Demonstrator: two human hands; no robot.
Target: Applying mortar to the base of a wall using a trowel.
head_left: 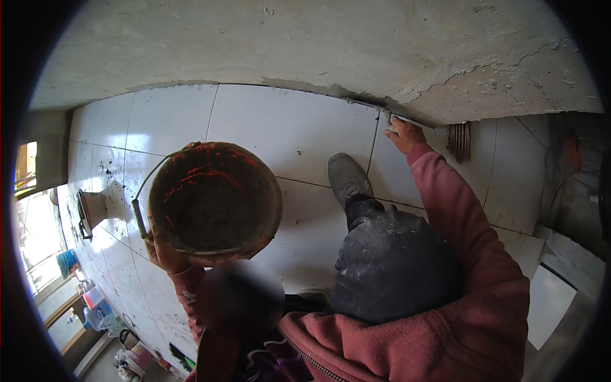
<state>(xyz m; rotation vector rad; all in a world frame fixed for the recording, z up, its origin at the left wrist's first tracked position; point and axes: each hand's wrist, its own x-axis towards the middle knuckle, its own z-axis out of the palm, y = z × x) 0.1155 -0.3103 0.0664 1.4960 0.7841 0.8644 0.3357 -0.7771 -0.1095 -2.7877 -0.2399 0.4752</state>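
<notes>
A worn bucket [270, 210] with a dark, mortar-crusted inside and red scrape marks stands left of centre, its wire handle [141, 219] hanging over the left side. My left hand [164, 253] grips the near left side of the bucket, beside the handle grip. Farther off to the right, my right hand [407, 136] reaches down to the foot of the plastered wall [356, 38]. Its fingers are apart, close to a narrow pale strip and a small grey lump along the wall's base. Whether the fingertips touch the strip is hard to make out.
White floor tiles [280, 121] bear dirt specks. A bundle of thin brown bristles [459, 141] lies against the wall, right of my right hand. A float-like tool [91, 213] rests at the left. Bottles [95, 305] and bags stand at lower left; a white slab [550, 305] lies lower right.
</notes>
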